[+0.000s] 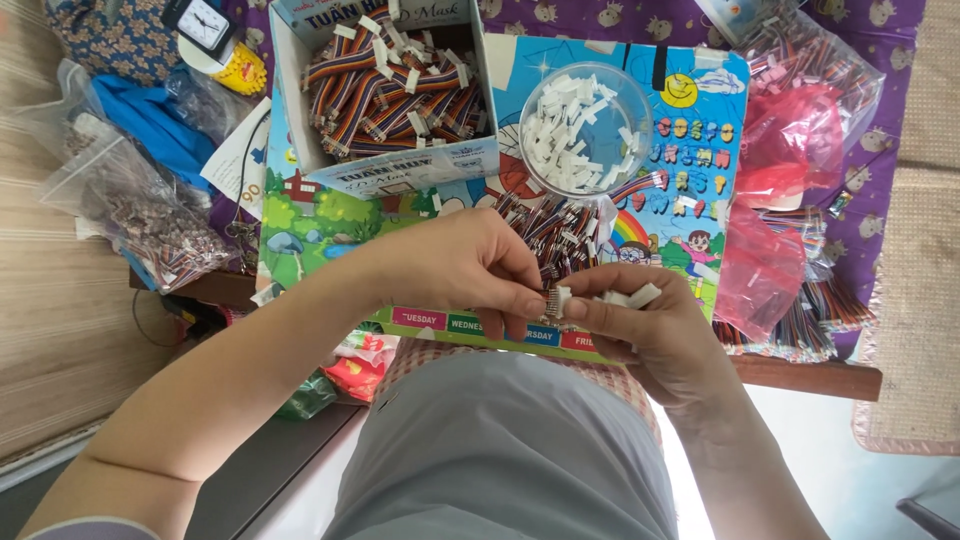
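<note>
My left hand [470,265] pinches the end of a striped ribbon cable [548,300] at the near edge of a colourful picture board [690,150]. My right hand [640,325] meets it fingertip to fingertip, pressing a small white plastic connector [560,298] against the cable end and keeping a few more white connectors [630,296] in its fingers. Just beyond the hands lies a loose pile of ribbon cables [555,230]. A clear round bowl [586,128] of white connectors stands behind that pile.
A cardboard box [385,95] full of finished striped cables sits at the back left. Plastic bags of parts lie at the left [140,200] and right [800,100], some red. A small clock [205,22] stands top left. A purple cloth [880,200] covers the table.
</note>
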